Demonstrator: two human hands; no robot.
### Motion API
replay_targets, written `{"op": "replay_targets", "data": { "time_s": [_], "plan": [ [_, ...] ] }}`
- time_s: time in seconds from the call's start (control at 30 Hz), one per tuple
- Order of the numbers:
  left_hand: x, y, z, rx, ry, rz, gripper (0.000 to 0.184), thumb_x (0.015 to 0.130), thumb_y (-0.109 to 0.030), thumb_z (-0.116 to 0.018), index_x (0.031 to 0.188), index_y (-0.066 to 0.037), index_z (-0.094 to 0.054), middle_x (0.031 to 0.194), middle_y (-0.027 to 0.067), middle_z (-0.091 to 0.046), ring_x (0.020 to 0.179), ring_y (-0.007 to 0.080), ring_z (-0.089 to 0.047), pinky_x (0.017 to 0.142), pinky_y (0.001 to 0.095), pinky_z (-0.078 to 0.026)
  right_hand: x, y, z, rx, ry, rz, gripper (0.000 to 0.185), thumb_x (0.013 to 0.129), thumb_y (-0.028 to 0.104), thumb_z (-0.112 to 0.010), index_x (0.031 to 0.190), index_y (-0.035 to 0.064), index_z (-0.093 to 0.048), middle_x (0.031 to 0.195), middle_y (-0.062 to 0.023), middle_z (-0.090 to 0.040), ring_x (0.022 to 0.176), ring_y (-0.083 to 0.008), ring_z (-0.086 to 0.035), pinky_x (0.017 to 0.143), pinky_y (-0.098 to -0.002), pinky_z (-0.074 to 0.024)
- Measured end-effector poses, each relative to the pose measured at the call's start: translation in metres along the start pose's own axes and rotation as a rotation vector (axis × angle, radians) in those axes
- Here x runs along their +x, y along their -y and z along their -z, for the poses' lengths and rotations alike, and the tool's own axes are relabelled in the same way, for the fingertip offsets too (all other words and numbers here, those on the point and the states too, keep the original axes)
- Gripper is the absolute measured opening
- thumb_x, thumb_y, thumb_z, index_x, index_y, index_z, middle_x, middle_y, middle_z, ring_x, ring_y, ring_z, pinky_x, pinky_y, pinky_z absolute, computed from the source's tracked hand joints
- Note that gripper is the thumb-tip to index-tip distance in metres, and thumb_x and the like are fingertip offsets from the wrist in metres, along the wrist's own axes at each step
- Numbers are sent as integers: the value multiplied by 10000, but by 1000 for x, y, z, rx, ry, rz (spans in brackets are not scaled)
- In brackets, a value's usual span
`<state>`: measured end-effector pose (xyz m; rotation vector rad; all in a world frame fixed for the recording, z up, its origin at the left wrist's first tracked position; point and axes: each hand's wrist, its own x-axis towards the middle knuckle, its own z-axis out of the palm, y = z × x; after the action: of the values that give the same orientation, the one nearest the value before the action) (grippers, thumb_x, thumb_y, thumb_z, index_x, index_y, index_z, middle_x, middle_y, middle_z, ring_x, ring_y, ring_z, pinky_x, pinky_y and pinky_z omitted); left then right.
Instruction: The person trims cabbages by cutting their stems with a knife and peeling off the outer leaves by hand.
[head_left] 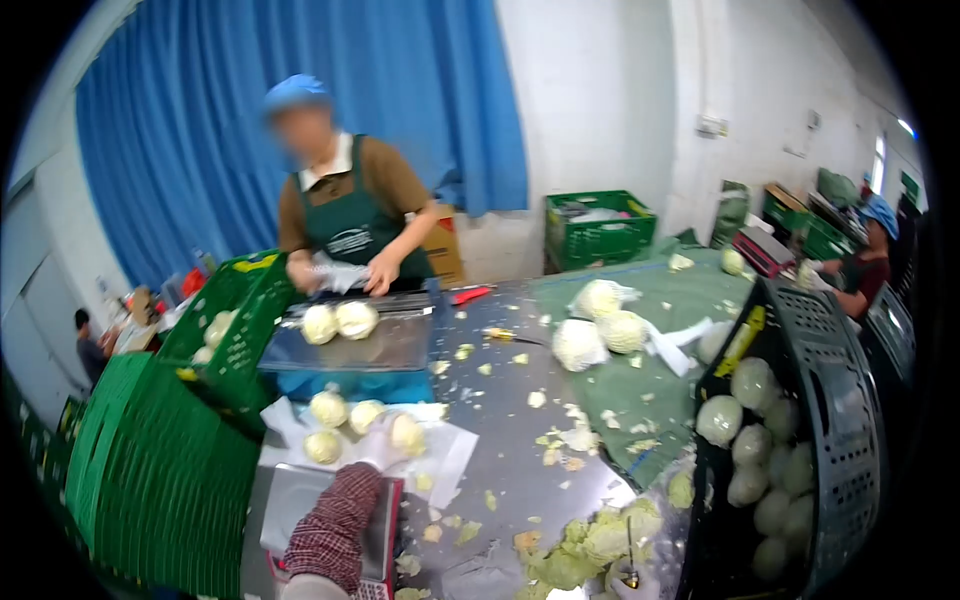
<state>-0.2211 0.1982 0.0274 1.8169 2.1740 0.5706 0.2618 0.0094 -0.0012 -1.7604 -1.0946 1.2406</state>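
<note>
My left hand (382, 445), in a pale glove below a checked sleeve, reaches across a scale (297, 505) and has its fingers round a trimmed cabbage (407, 435). Three more trimmed cabbages (328, 408) lie beside it on white paper (452, 462). At the bottom edge, partly cut off, my right hand (637, 584) is gloved and closed on a small knife (631, 562) with its blade pointing up. Loose green leaves (570, 560) lie next to it.
A co-worker (355, 205) stands across the table behind two cabbages (338, 321) on a tray. A black crate (840, 400) of wrapped cabbages is at right, stacked green crates (150, 480) at left. Cabbages (600, 325) rest on green cloth (640, 400); another knife (510, 336) lies mid-table.
</note>
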Motion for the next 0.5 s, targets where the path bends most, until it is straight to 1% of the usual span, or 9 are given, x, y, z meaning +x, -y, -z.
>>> {"op": "replay_targets", "data": {
  "time_s": [0.03,0.1,0.13,0.2,0.23,0.3,0.33,0.4,0.5],
  "plan": [
    [5,14,-8,66,-3,-56,790,611,-253,-809,1306,-129,-455,1317,183,-481,1199,342,-487,1003,391,-419,-2,-7,2,17,-38,-8,290,821,176,-708,1046,18,-616,802,-65,-626,718,-136,-574,647,-284,-480],
    [9,42,-25,255,-14,-161,601,692,-205,-727,1242,-110,-506,1311,164,-473,1199,329,-475,1011,416,-393,-1,-1,5,5,36,-133,329,856,185,-660,1128,14,-591,906,-92,-654,816,-138,-600,712,-290,-496],
    [8,54,-32,322,-53,-230,590,682,-153,-711,1238,-119,-518,1281,155,-496,1212,314,-462,1002,403,-400,10,-30,4,-364,-78,176,523,730,217,-762,1159,-18,-576,933,-127,-648,811,-213,-626,748,-313,-490],
    [1,42,-30,369,66,-29,641,645,-144,-728,1250,-151,-517,1291,183,-436,1220,352,-424,1003,446,-382,17,-32,-2,-145,-93,370,392,788,180,-692,1130,17,-591,937,-165,-648,836,-286,-635,751,-340,-492],
    [-2,43,-34,404,1,-5,654,636,-150,-735,1250,-115,-511,1314,204,-389,1207,379,-420,1006,477,-368,19,-17,1,-206,-42,318,334,799,165,-675,1090,21,-598,940,-166,-633,842,-302,-625,743,-342,-486],
    [1,27,-46,499,-104,-114,675,633,-156,-744,1258,-82,-500,1307,205,-411,1209,375,-425,1008,464,-370,30,-31,0,-155,-36,474,304,798,151,-665,1067,27,-594,915,-152,-601,829,-302,-612,738,-349,-478],
    [7,12,-55,509,-61,-182,700,630,-164,-755,1266,-50,-486,1305,208,-430,1217,369,-428,1016,447,-369,33,-39,-3,-229,-104,452,349,823,150,-660,1139,33,-572,947,-133,-620,815,-248,-628,729,-319,-488],
    [11,-59,-67,363,79,-355,755,621,-177,-778,1283,-1,-460,1295,213,-468,1229,351,-437,1032,411,-364,23,-24,-4,200,-24,191,406,857,155,-645,1227,35,-527,979,-113,-639,803,-172,-634,716,-276,-495],
    [-8,-221,-110,-95,250,-647,826,609,-156,-802,1316,28,-417,1288,214,-493,1234,335,-445,1058,380,-347,22,-30,12,20,-93,218,466,881,169,-632,1301,43,-474,1006,-95,-653,809,-109,-628,713,-244,-496]
  ]
}}
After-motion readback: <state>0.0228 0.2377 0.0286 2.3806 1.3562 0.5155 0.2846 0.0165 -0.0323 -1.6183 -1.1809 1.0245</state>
